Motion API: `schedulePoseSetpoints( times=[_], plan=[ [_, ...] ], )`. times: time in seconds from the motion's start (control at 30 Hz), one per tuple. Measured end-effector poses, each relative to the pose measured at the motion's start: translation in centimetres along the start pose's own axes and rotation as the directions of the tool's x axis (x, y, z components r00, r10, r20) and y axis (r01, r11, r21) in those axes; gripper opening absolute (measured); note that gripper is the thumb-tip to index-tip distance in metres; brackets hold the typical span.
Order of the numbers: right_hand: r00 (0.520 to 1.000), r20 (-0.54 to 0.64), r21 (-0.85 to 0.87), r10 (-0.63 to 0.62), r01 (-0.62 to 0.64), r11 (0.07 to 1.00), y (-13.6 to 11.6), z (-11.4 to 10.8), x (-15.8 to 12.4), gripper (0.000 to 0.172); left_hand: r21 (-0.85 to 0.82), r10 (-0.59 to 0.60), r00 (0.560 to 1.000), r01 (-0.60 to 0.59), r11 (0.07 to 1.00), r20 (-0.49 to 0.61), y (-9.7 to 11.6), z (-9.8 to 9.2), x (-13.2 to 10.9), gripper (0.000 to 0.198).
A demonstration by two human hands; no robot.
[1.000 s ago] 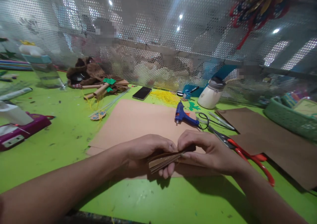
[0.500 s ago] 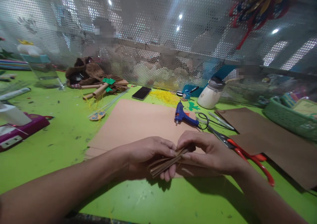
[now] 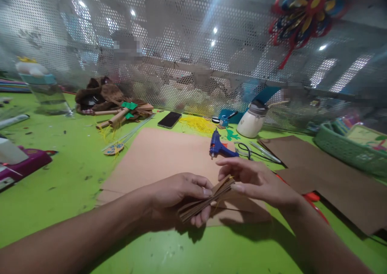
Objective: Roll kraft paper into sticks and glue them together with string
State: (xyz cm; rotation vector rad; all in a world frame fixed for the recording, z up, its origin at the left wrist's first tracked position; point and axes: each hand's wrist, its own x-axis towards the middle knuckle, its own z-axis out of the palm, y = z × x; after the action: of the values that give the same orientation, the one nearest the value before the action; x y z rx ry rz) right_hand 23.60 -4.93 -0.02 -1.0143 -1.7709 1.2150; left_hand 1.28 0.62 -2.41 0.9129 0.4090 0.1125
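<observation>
My left hand (image 3: 184, 195) is closed around the middle of a pleated brown paper bundle (image 3: 196, 207), thumb on top and fingertips curled beneath. The bundle's layers fan out a little at both ends, and thin yellow strands show at its middle and far end. My right hand (image 3: 260, 183) is beside the far end, its fingers apart and raised; the thumb tip is at the paper's edge, and I cannot tell if it touches. Under both hands lie tan paper sheets (image 3: 145, 157). Just beyond the right hand rests a blue glue gun (image 3: 219, 145).
Red-handled scissors (image 3: 313, 196) are partly hidden behind my right forearm. Brown sheets (image 3: 326, 165) and a green basket (image 3: 347, 147) lie to the right. Further back are a phone (image 3: 169, 120), yellow shreds (image 3: 196, 124), a white bottle (image 3: 250, 120) and rolled paper sticks (image 3: 119, 116). A purple power strip (image 3: 33, 163) is at left.
My right hand has loosened from the bundle's far end, its fingers spreading and lifting away. My left hand keeps its hold. The view has shifted slightly.
</observation>
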Motion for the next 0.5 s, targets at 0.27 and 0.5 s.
schedulePoseSetpoints(
  times=[0.27,0.5],
  plan=[
    [0.996,-0.036,0.065,0.079,-0.077,0.995,0.6,-2.1,-0.5,0.033,-0.002,0.011,1.000,-0.011,1.000,-0.004,0.0,-0.1,-0.1,0.008],
    [0.987,-0.136,0.085,0.090,-0.079,0.993,1.0,-1.9,-0.3,0.025,-0.018,-0.010,1.000,0.010,1.000,-0.012,0.0,0.0,-0.2,0.009]
  ],
)
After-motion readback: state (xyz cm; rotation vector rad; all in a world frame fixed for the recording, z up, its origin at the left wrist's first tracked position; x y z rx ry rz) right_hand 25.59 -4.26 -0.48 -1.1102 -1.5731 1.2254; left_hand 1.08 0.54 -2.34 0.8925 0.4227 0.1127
